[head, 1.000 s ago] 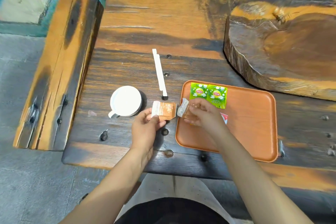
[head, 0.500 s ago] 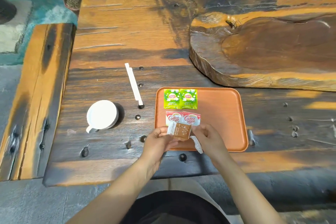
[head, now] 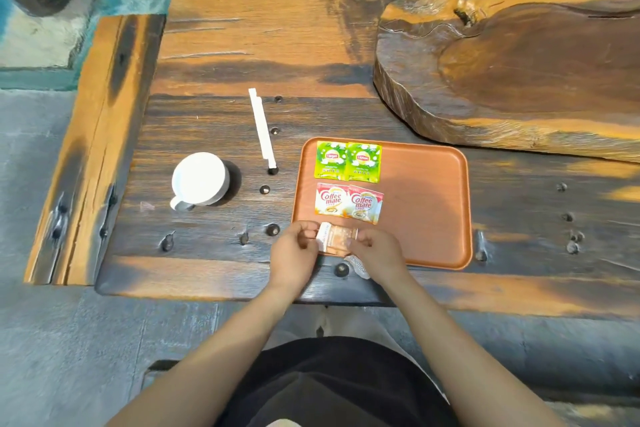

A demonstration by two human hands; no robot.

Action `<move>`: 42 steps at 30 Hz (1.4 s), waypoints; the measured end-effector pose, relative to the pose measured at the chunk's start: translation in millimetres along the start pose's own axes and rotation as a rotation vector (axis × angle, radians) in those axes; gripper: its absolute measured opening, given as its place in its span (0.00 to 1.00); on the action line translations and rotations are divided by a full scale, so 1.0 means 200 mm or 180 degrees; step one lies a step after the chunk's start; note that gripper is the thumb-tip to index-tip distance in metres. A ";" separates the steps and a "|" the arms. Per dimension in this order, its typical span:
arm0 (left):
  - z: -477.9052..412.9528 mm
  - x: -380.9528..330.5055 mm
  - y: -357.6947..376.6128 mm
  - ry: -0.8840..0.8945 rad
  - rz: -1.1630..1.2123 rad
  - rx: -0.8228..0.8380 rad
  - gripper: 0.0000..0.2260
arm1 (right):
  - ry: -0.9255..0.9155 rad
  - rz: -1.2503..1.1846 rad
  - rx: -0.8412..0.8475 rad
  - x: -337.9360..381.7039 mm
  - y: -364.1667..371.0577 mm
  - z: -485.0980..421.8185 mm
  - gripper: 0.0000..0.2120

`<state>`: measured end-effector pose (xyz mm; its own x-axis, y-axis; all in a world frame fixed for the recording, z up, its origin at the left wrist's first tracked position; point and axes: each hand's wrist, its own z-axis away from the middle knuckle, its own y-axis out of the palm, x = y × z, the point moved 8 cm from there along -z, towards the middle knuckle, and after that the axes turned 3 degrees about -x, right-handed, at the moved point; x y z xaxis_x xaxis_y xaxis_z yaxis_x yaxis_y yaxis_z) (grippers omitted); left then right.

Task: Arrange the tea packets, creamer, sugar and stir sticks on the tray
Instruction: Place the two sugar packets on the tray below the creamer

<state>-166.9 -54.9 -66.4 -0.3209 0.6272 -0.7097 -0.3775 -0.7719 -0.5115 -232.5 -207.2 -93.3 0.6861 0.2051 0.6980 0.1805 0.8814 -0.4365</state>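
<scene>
**Inspector:** Head view, looking down on a dark, orange-streaked wooden worktop (head: 225, 45). Report the tray.

**Assistant:** An orange tray (head: 426, 204) lies flat near the worktop's front edge. Two green tea packets (head: 348, 161) sit side by side in its far left corner, edges touching or slightly overlapping. Just below them lie two creamer packets (head: 348, 204), the right one tilted a little and lapping over the left.

**Inspector:** The hands?

**Assistant:** Both are at the tray's near left corner. The left hand (head: 294, 253) and the right hand (head: 379, 251) pinch opposite ends of a small brown-and-white sugar packet (head: 336, 238) — fingers closed on it, one hand at each end. The packet is over the tray's front rim; whether it rests on the surface I cannot tell. A second pale packet (head: 360, 265) pokes out beneath the right hand, over the worktop just off the tray's front edge; its print is too blurred to read.

**Inspector:** Items off the tray?

**Assistant:** The white stir sticks (head: 262, 128) lie on the worktop left of the tray, set lengthwise away from the person, well apart from the hands — how many there are I cannot tell. A white cup (head: 200, 180) stands further left, handle toward the person. A thick raw-edged wooden slab (head: 519, 73) sits on the worktop beyond the tray, to the right.
</scene>
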 end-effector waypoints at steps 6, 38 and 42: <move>0.00 -0.07 0.05 0.1048 -0.1048 -0.0066 0.11 | -0.0283 0.1126 -0.0204 0.12 0.03 -0.02 0.11; -0.02 -0.06 0.13 0.1590 -0.1556 0.0028 0.10 | -0.1179 0.1310 -0.1059 0.08 -0.07 0.05 0.08; -0.02 -0.07 0.12 0.1641 -0.1530 0.0018 0.11 | -0.1450 0.1649 -0.1184 0.12 -0.05 0.08 0.10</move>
<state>-168.6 -83.0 -71.2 0.3347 0.7684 -0.5454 -0.3791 -0.4201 -0.8245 -230.0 -204.8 -63.4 0.4051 0.7766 0.4825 0.1959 0.4418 -0.8755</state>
